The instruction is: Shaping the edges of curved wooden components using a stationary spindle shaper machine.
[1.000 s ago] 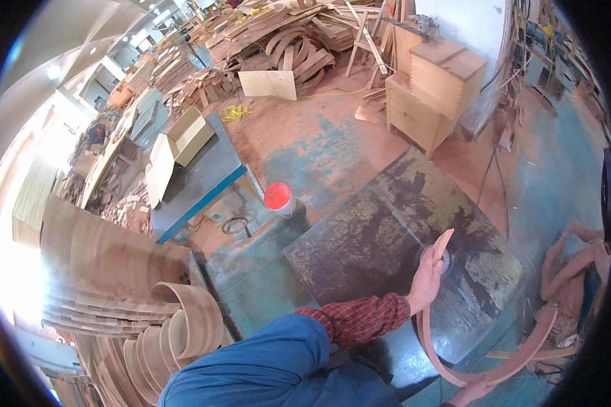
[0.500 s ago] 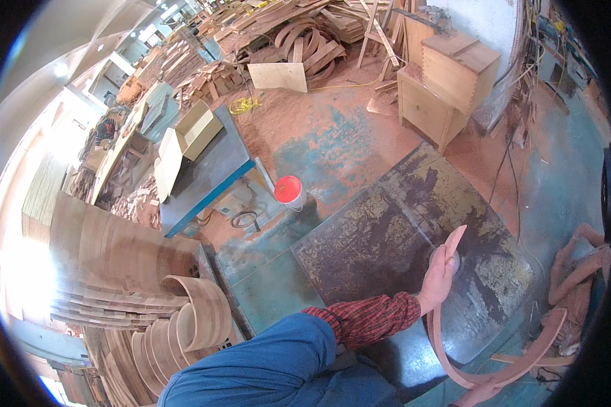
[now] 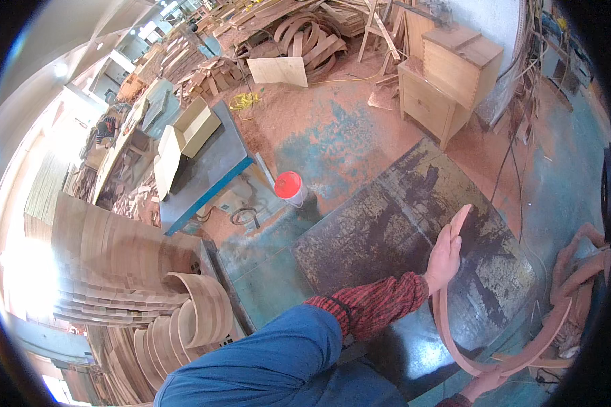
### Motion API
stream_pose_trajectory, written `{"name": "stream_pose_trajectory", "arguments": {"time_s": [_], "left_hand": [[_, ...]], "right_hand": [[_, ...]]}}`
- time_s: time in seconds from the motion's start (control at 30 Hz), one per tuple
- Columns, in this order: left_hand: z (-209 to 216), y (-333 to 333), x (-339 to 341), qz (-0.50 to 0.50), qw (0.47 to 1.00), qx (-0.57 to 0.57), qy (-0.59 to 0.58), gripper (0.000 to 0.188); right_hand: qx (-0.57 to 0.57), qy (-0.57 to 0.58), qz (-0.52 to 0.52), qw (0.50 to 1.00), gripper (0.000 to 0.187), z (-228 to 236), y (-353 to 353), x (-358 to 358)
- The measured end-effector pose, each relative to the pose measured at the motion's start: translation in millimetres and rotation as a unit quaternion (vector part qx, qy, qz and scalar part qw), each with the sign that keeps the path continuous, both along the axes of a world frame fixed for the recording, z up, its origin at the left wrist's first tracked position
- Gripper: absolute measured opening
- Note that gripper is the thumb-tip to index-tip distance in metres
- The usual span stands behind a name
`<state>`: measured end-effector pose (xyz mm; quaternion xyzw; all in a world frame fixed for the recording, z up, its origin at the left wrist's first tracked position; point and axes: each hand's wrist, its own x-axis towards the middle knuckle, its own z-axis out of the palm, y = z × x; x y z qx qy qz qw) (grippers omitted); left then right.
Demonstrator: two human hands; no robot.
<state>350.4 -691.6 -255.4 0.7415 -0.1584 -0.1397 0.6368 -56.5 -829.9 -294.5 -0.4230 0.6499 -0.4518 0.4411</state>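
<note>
Currently grasping a strip (image 3: 465, 364) with both hands: near the tip with left hand (image 3: 444, 260), inside the far-right edge of the table (image 3: 360, 237); at the bend with right hand (image 3: 485, 385), outside the near-right edge; curving bodyward from left hand, then rightward.

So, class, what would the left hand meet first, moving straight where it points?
Probably the curved strip's end, which projects just past the left hand; depth above the tabletop is unclear.
</note>
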Motion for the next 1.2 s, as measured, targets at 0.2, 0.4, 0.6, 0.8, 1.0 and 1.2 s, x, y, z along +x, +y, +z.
{"name": "stream_pose_trajectory", "arguments": {"time_s": [0.2,0.4,0.6,0.8,1.0,1.2], "left_hand": [[0.7,-21.5,28.3,0.019,1.000,-0.001,-0.025,0.041],[-1.7,-36.2,57.9,0.048,0.998,-0.006,-0.048,0.029],[-3.3,-36.5,95.0,-0.001,0.999,0.037,-0.006,0.026],[-8.7,-39.2,121.6,0.026,0.997,0.052,-0.051,0.030],[-9.7,-31.5,155.8,0.037,0.995,0.071,-0.065,0.036],[-8.2,-7.5,189.6,0.083,0.993,0.063,-0.063,0.036]], "right_hand": [[0.016,0.019,-0.025,0.999,0.060,14.4,0.8,40.4],[-0.050,0.017,-0.047,0.998,0.058,32.9,5.1,88.5],[-0.044,-0.001,-0.057,0.997,0.063,2.0,-14.5,108.5],[-0.064,-0.008,-0.038,0.997,0.062,29.4,-8.4,160.0],[-0.047,-0.013,-0.024,0.999,0.059,54.2,-1.8,209.2],[-0.062,-0.029,-0.006,0.998,0.057,40.3,-7.1,255.2]]}}
